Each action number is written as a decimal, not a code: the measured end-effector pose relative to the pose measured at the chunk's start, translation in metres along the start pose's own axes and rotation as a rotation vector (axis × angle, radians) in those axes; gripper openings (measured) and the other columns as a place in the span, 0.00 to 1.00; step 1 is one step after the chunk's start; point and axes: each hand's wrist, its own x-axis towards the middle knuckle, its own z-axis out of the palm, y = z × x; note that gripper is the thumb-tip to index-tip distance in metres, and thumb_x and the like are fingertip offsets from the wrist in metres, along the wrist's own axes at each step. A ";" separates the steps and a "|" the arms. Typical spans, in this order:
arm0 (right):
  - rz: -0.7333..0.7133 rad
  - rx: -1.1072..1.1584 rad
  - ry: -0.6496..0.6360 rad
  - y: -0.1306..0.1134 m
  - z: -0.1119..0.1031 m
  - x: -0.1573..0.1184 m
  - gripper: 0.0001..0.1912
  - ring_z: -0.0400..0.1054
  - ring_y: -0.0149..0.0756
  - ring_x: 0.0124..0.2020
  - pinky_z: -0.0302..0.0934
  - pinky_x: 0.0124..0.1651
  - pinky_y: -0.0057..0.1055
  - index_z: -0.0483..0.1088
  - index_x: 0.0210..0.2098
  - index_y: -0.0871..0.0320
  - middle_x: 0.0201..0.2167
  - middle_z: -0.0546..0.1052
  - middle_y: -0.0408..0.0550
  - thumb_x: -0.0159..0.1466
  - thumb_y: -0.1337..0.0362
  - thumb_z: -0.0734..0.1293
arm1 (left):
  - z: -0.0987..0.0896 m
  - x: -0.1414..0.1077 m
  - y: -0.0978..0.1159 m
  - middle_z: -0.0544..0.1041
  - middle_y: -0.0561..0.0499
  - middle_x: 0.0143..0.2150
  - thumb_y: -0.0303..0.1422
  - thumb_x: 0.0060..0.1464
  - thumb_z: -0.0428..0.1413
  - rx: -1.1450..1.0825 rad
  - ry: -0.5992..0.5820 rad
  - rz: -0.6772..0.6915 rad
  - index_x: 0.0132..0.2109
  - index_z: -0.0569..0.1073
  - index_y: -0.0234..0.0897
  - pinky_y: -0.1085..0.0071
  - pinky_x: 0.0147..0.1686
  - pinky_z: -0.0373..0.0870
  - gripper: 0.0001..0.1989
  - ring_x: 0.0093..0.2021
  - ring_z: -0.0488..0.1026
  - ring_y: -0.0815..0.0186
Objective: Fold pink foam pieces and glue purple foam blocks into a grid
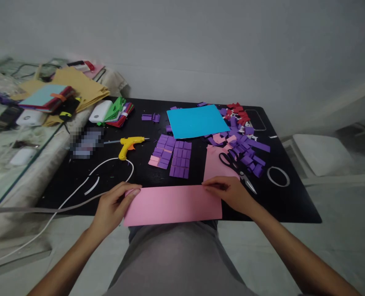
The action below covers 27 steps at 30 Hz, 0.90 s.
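Observation:
A wide pink sheet (173,205) lies across the front edge of the black table, its lower part over my lap. My left hand (114,205) pinches its upper left corner between thumb and fingers. At the upper right part of the sheet, my right hand (228,192) holds the top edge with its fingertips. Another pink sheet (216,162) lies behind my right hand, partly under black scissors (242,174). Two panels of purple pieces, the left one (163,151) with some pink and the right one (181,159) all purple, lie beyond the held sheet.
A yellow glue gun (128,146) with a white cable lies left of centre. At the back is a blue sheet (197,122), beside purple scraps (250,154) and red scraps (238,112). A tape ring (278,176) lies right. Folded papers (119,113) sit back left.

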 end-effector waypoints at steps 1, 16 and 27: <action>0.003 0.004 0.002 0.004 0.002 0.000 0.09 0.83 0.43 0.41 0.78 0.43 0.38 0.84 0.41 0.52 0.39 0.87 0.48 0.66 0.58 0.71 | 0.003 0.000 -0.003 0.84 0.50 0.41 0.40 0.67 0.58 0.002 0.001 -0.002 0.45 0.83 0.40 0.71 0.39 0.76 0.11 0.40 0.81 0.64; -0.279 -0.510 0.277 0.031 0.035 0.002 0.12 0.74 0.51 0.52 0.72 0.56 0.54 0.82 0.45 0.54 0.46 0.81 0.55 0.71 0.67 0.65 | 0.045 0.013 -0.027 0.82 0.41 0.48 0.36 0.70 0.52 0.363 0.043 0.177 0.51 0.79 0.35 0.58 0.51 0.78 0.14 0.48 0.80 0.56; -0.467 -0.486 0.093 0.000 0.109 -0.054 0.16 0.76 0.45 0.52 0.74 0.57 0.46 0.77 0.55 0.57 0.50 0.82 0.55 0.72 0.71 0.63 | 0.089 -0.048 0.017 0.76 0.42 0.65 0.25 0.68 0.51 0.375 -0.196 0.504 0.67 0.71 0.39 0.52 0.65 0.74 0.22 0.66 0.73 0.54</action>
